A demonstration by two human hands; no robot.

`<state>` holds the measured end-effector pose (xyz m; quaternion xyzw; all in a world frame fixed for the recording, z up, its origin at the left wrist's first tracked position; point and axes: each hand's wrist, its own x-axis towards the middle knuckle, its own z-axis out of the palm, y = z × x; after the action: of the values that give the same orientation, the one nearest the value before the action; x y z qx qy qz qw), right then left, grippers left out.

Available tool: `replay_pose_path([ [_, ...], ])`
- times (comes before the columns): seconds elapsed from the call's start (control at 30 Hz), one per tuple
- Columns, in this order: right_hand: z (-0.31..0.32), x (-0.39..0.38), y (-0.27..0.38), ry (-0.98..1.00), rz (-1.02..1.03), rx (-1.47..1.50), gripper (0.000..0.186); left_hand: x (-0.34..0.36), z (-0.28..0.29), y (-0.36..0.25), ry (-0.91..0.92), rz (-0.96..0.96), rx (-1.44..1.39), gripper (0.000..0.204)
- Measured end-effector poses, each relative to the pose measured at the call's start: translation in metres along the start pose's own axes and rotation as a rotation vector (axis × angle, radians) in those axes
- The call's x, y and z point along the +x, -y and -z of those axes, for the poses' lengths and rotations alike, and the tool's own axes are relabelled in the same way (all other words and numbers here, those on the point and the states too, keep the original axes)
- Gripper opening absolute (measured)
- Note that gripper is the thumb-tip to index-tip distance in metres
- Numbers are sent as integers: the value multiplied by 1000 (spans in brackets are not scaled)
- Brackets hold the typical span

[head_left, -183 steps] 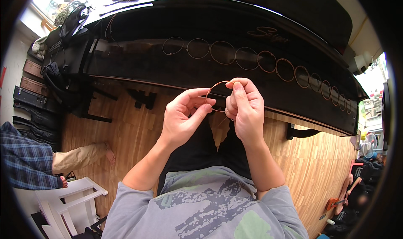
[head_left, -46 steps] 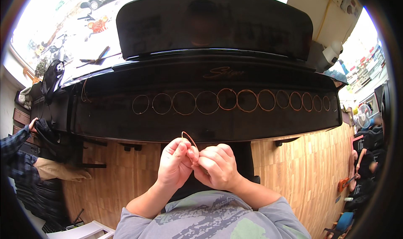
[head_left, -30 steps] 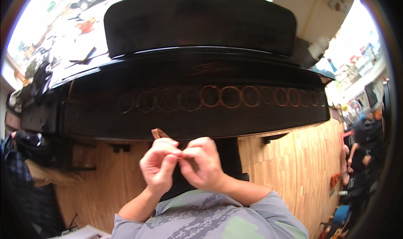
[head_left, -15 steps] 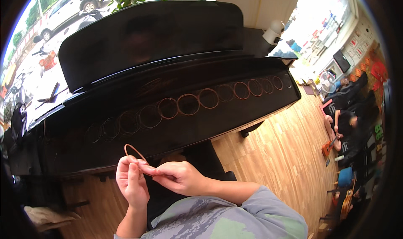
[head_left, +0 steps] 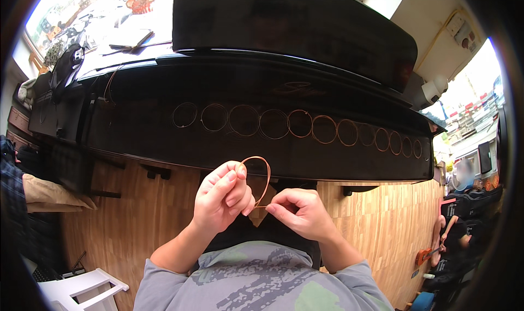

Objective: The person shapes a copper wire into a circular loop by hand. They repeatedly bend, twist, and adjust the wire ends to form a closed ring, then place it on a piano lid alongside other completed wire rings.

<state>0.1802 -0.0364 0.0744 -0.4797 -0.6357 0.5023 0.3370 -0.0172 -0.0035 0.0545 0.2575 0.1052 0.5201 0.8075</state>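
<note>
A copper-coloured wire string wound into a loop [head_left: 268,174], which looks like a coiled instrument string, is up in front of me. My left hand [head_left: 221,197] pinches the loop at its left side, with the fingers curled in. At the loop's lower end, my right hand [head_left: 299,212] grips a free end of the string between thumb and forefinger, and a short stretch of it runs taut between the two hands. Beyond them, a row of several coiled strings [head_left: 324,116] lies on a glossy black piano [head_left: 229,153]; some are copper-coloured, others thinner and dull.
The piano's raised black panel [head_left: 295,27] stands behind the coils. Loose wire [head_left: 111,84] lies at its left end. A white chair [head_left: 82,289] is at lower left, on the wooden floor [head_left: 147,202]. Far right, a person holds a small guitar [head_left: 423,256].
My view has swung to the left. My hands have drawn apart, the right one pulling the string's end out to the right, and the loop shows more fully.
</note>
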Motion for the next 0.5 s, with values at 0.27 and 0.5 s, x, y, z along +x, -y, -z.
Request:
replay_pose_path([
  [0.27, 24, 6, 20, 237, 118, -130, 5, -8, 6, -30, 9, -10, 95, 15],
  [0.5, 12, 18, 21, -15, 19, 129, 6, -14, 13, -29, 23, -35, 146, 18],
])
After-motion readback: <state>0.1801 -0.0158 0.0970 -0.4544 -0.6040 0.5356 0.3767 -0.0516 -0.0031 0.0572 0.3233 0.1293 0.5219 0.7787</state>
